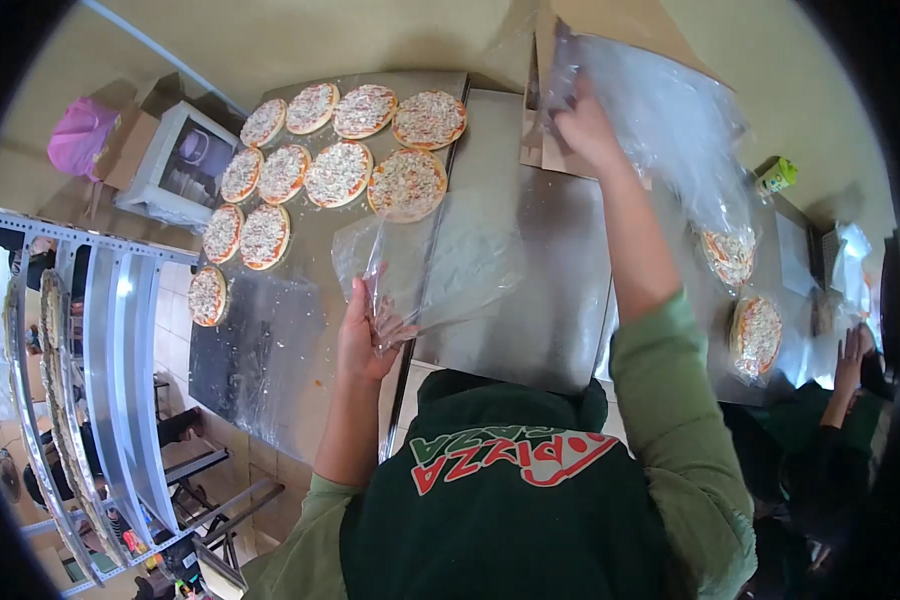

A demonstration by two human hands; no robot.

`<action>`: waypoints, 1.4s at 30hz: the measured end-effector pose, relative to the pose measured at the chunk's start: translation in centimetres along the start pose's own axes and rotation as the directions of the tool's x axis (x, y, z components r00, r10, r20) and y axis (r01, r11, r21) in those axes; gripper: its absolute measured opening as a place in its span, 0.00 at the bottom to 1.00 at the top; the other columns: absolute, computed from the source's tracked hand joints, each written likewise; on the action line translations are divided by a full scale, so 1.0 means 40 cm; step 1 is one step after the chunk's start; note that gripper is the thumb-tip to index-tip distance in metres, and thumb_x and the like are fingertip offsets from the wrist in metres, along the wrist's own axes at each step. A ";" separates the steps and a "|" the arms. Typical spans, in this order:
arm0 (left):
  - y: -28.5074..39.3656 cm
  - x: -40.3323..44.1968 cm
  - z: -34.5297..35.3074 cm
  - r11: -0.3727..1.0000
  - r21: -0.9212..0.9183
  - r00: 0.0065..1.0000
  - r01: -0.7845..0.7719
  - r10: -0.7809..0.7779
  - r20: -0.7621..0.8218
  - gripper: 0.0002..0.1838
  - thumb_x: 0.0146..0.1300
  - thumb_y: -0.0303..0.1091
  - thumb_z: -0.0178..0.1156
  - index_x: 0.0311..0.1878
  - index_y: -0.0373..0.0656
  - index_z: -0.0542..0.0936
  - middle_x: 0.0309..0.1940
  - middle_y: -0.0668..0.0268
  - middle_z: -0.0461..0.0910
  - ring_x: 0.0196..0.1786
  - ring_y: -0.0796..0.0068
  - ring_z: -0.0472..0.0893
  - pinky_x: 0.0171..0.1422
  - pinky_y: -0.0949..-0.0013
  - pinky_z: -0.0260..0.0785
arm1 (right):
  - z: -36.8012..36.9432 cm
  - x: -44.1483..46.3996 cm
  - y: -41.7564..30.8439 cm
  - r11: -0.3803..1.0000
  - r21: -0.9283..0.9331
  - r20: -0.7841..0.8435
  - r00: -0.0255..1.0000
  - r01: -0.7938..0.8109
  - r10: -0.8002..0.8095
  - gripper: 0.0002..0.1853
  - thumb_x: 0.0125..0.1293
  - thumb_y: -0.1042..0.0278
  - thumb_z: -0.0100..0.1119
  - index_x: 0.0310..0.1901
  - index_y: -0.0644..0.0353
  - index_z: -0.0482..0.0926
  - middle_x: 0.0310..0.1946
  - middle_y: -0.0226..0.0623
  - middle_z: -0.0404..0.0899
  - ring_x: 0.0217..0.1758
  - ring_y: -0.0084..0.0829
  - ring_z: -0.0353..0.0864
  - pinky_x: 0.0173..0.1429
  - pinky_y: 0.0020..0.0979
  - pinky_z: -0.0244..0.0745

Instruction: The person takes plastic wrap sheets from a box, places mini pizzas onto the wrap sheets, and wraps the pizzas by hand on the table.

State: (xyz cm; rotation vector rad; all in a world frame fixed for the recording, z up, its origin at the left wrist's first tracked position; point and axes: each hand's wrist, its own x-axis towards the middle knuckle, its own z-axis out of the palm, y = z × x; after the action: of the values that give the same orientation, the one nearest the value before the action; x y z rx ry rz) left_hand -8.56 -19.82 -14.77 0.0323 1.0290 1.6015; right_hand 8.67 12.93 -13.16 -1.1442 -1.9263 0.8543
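Observation:
A clear plastic bag [460, 265] hangs from my left hand [370, 335], its thumb and fingers closed on the film over the steel table. Several small round pizzas topped with grated cheese lie beyond it; the nearest pizza [407, 185] is partly behind the bag's upper edge. My right hand [588, 128] reaches up to an open cardboard box [535, 135], its fingers closed on the clear plastic bags [650, 100] that spill from it. The film partly hides those fingertips.
The steel table [315, 265] bears the rows of pizzas. To the right, a bagged pizza [756, 335] lies near another person's hand [850, 360]. A metal rack [135, 380] stands at left, with a pink bag [82, 135] and a white-framed case [185, 165] beyond.

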 end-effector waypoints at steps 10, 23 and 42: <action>0.021 0.131 -0.055 0.954 -0.070 0.946 0.292 -0.277 0.172 0.23 0.69 0.48 0.43 0.60 0.44 0.65 0.18 0.74 0.69 0.17 0.80 0.69 0.21 0.75 0.67 | -0.033 -0.431 -0.159 0.772 -0.133 0.605 0.668 0.621 -0.433 0.41 0.49 0.53 0.67 0.64 0.50 0.60 0.67 0.37 0.56 0.71 0.42 0.50 0.71 0.51 0.36; -0.064 0.048 0.284 0.965 0.168 0.975 -0.202 0.183 0.123 0.20 0.63 0.44 0.54 0.48 0.37 0.68 0.41 0.53 0.76 0.41 0.62 0.79 0.39 0.68 0.76 | -0.017 -0.555 -0.047 0.529 0.748 0.346 0.916 -0.400 0.204 0.14 0.64 0.71 0.53 0.51 0.62 0.74 0.42 0.38 0.80 0.45 0.31 0.80 0.52 0.32 0.73; -0.407 0.064 0.286 0.945 0.314 0.990 -0.092 0.053 0.132 0.17 0.67 0.48 0.48 0.24 0.51 0.66 0.17 0.76 0.61 0.18 0.84 0.62 0.22 0.77 0.56 | -0.153 -0.683 0.010 -0.201 0.921 0.389 0.806 -0.333 0.447 0.06 0.61 0.70 0.43 0.31 0.58 0.71 0.17 0.27 0.65 0.17 0.23 0.65 0.21 0.23 0.62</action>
State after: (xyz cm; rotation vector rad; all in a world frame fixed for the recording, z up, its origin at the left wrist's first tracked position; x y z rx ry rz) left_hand 9.40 -12.04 -19.12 0.3884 1.1925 1.4639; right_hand 23.29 -10.63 -17.14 -0.6531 -0.2060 2.0455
